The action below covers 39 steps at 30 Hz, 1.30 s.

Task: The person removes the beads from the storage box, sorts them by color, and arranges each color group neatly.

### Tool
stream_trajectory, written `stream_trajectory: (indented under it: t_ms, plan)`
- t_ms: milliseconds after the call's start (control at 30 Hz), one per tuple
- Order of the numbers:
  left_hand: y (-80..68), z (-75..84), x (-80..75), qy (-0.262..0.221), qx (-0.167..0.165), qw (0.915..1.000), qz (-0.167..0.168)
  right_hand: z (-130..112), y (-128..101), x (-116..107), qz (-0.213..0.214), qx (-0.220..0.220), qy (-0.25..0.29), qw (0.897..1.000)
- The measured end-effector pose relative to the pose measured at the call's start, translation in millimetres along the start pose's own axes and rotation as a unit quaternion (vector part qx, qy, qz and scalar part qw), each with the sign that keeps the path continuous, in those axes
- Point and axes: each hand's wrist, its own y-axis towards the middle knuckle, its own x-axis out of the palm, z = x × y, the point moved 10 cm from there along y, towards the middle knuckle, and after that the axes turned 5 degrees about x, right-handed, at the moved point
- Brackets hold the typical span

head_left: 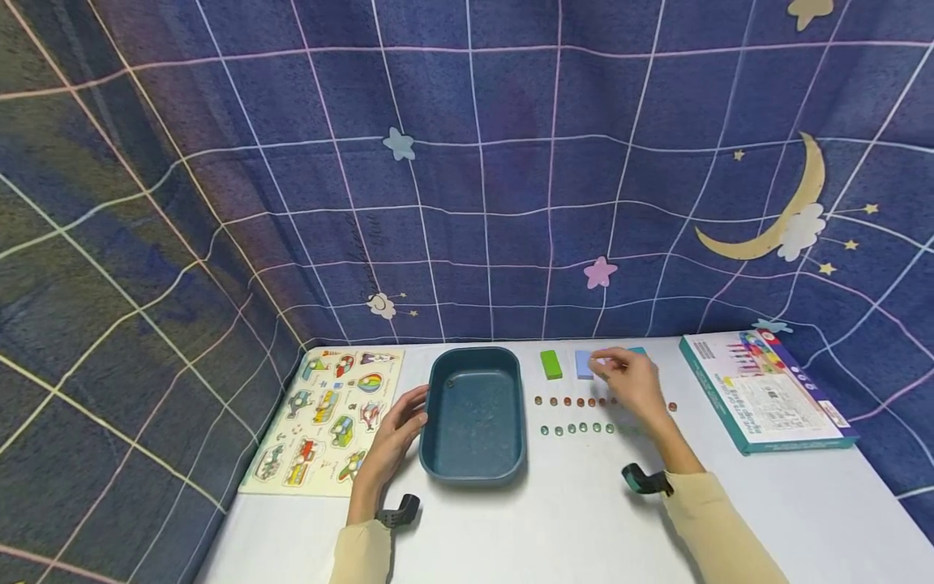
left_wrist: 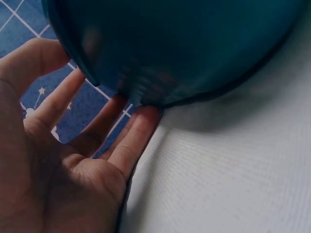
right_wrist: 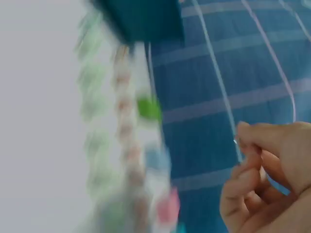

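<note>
A deep teal plastic tub (head_left: 474, 474) stands in the middle of the table. My left hand (head_left: 396, 438) rests against its left side, extended fingers (left_wrist: 131, 145) touching the outer wall and rim. Over the right part of the table my right hand (head_left: 633, 385) is raised, thumb and index finger pinching a tiny shiny piece (right_wrist: 236, 141), mostly hidden by the fingertips. Below it run two rows of small glassy gems, reddish gems (head_left: 567, 401) behind and pale green gems (head_left: 584, 427) in front. The hand covers part of both rows.
Behind the gems lie a green block (head_left: 550, 365), a light blue block (head_left: 584, 365) and a pink block (right_wrist: 168, 206). A picture puzzle board (head_left: 328, 422) lies left of the tub; a flat box (head_left: 766, 393) lies far right. A patterned curtain (head_left: 511, 203) hangs behind.
</note>
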Motion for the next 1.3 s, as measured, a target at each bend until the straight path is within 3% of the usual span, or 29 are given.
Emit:
stream_trajectory:
  t_ms: [133,233,333,467,1100,1300]
  plan:
    - [0.0,2.6,-5.6,0.0,0.005,0.9999,0.01,58.4,-18.9,-50.3,0.111,0.072,-0.024,0.991]
    - [0.9,3.4,-7.9,0.002,0.006,0.9999,0.014,90.5,-35.5,-71.6,0.161,0.122,-0.038,0.979]
    - [1.8,2.3,-7.2,0.004,0.002,0.9999,0.013,111.3,-48.5,-81.7,0.178,0.16,-0.046,0.97]
    - [2.2,0.9,-4.9,-0.001,-0.002,0.9999,0.014,125.8,-57.1,-85.0,0.169,0.191,-0.057,0.965]
    - [1.3,-0.8,-1.7,0.007,-0.001,0.9999,0.01,132.3,-56.2,-81.0,0.111,0.192,-0.071,0.973]
    - [-0.7,-3.2,-1.5,0.001,-0.008,0.9999,0.007,98.1,-52.3,-77.2,0.112,0.167,-0.048,0.978]
